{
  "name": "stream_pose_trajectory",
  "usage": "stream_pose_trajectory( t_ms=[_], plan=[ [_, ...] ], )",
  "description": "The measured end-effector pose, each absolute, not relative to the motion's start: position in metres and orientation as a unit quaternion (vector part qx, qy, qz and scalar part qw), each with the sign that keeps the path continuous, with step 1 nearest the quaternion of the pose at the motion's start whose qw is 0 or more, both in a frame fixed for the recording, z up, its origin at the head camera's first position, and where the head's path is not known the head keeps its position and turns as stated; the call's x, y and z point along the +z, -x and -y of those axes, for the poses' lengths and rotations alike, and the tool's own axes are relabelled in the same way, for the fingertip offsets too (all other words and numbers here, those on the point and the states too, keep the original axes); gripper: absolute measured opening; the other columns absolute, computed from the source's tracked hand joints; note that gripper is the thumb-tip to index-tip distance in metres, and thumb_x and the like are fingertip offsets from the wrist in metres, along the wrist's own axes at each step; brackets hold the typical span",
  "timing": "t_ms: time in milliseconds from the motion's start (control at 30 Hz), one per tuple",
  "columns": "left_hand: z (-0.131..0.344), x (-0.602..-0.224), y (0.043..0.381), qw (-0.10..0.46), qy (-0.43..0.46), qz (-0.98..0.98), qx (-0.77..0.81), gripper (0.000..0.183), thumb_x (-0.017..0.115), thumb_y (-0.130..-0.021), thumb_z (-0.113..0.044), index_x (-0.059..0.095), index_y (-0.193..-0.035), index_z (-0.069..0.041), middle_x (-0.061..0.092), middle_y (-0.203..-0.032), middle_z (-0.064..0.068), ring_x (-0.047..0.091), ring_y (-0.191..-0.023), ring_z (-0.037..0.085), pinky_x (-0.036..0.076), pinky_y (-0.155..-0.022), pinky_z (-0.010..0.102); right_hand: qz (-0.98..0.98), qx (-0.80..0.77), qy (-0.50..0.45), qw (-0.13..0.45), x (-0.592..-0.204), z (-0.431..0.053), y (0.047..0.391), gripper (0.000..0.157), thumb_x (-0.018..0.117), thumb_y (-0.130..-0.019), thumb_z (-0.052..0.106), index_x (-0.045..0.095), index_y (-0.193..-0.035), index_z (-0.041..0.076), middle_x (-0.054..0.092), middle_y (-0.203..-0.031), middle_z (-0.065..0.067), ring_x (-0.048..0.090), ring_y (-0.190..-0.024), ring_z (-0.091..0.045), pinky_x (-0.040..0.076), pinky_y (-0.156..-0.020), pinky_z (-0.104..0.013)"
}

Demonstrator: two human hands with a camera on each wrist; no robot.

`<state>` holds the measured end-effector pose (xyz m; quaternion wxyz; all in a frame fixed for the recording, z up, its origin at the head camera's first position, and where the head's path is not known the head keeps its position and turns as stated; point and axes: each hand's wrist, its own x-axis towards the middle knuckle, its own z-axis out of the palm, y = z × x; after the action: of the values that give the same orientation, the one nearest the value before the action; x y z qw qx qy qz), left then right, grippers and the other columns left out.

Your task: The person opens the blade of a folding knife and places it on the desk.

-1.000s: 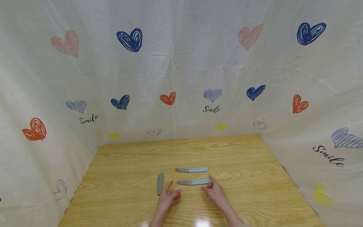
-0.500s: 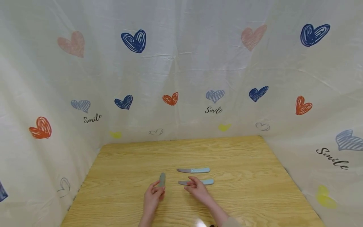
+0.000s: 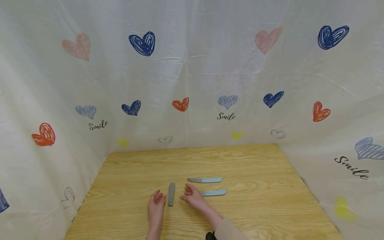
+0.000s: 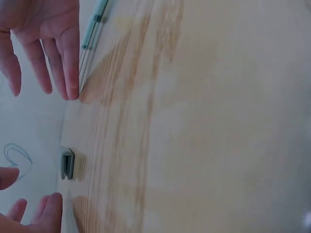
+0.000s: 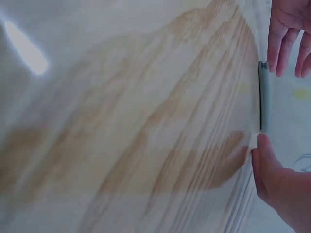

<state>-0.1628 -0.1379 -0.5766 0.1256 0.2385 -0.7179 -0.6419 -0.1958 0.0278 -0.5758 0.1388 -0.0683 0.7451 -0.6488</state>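
A folded grey-green knife with a rivet at its near end lies lengthwise on the wooden table, between my two hands. My left hand is just left of it, fingers relaxed and holding nothing. My right hand is just right of it, fingers loosely bent, also holding nothing, and hides the blade tip of the nearer light-blue folding knife. A second light-blue folding knife lies unfolded behind it, roughly parallel. In the left wrist view, the slotted end of the grey-green knife shows between both hands.
The wooden table ends at a white curtain printed with hearts, which stands at the back and both sides. A small black object shows at the bottom edge beside the right sleeve.
My left hand reached the near end of the grey-green knife, then drew away to its left. My right hand moved left from the nearer blue knife's handle past its blade, towards the grey-green knife.
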Motion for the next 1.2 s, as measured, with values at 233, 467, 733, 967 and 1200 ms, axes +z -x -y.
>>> stream_pose_trajectory(
  t_ms=[233,467,733,967,1200],
  plan=[
    [0.137,-0.583,0.170,0.107,-0.210,0.733,-0.638,0.046,0.060,-0.091,-0.002,0.048,-0.133,0.011,0.059,-0.118,0.033,0.059,-0.109,0.041,0.054,-0.083,0.036,-0.722,-0.673,0.065,0.143,-0.576,-0.016,0.204,0.065,0.066,-0.087,0.003,0.034,-0.141,-0.015,0.046,-0.134,-0.037,0.052,-0.121,-0.047,0.050,-0.098,-0.048],
    [0.136,-0.583,0.175,0.083,-0.192,0.740,-0.639,0.044,0.054,-0.093,0.001,0.045,-0.134,0.013,0.058,-0.119,0.036,0.058,-0.111,0.044,0.057,-0.085,0.041,-0.660,-0.724,0.069,0.189,-0.580,-0.012,0.204,0.064,0.057,-0.089,-0.003,0.026,-0.144,-0.016,0.041,-0.136,-0.039,0.050,-0.123,-0.046,0.053,-0.095,-0.043],
    [0.133,-0.582,0.178,0.079,-0.178,0.738,-0.645,0.041,0.052,-0.092,0.007,0.046,-0.131,0.016,0.059,-0.115,0.038,0.061,-0.106,0.042,0.058,-0.078,0.035,-0.619,-0.747,0.071,0.231,-0.580,-0.011,0.202,0.063,0.052,-0.093,-0.002,0.021,-0.146,-0.015,0.039,-0.138,-0.040,0.049,-0.125,-0.046,0.050,-0.098,-0.047],
    [0.134,-0.579,0.175,0.083,-0.176,0.753,-0.628,0.040,0.058,-0.088,0.007,0.052,-0.127,0.015,0.063,-0.110,0.034,0.063,-0.101,0.040,0.055,-0.074,0.034,-0.614,-0.750,0.070,0.236,-0.578,-0.013,0.200,0.063,0.054,-0.091,-0.006,0.024,-0.145,-0.015,0.049,-0.131,-0.036,0.056,-0.117,-0.042,0.051,-0.097,-0.046],
    [0.137,-0.580,0.176,0.070,-0.180,0.741,-0.643,0.045,0.059,-0.083,0.013,0.051,-0.127,0.016,0.066,-0.100,0.031,0.066,-0.089,0.031,0.056,-0.067,0.027,-0.604,-0.762,0.060,0.225,-0.579,-0.015,0.199,0.063,0.055,-0.089,-0.007,0.025,-0.143,-0.017,0.052,-0.126,-0.034,0.063,-0.106,-0.035,0.054,-0.093,-0.043]
  ],
)
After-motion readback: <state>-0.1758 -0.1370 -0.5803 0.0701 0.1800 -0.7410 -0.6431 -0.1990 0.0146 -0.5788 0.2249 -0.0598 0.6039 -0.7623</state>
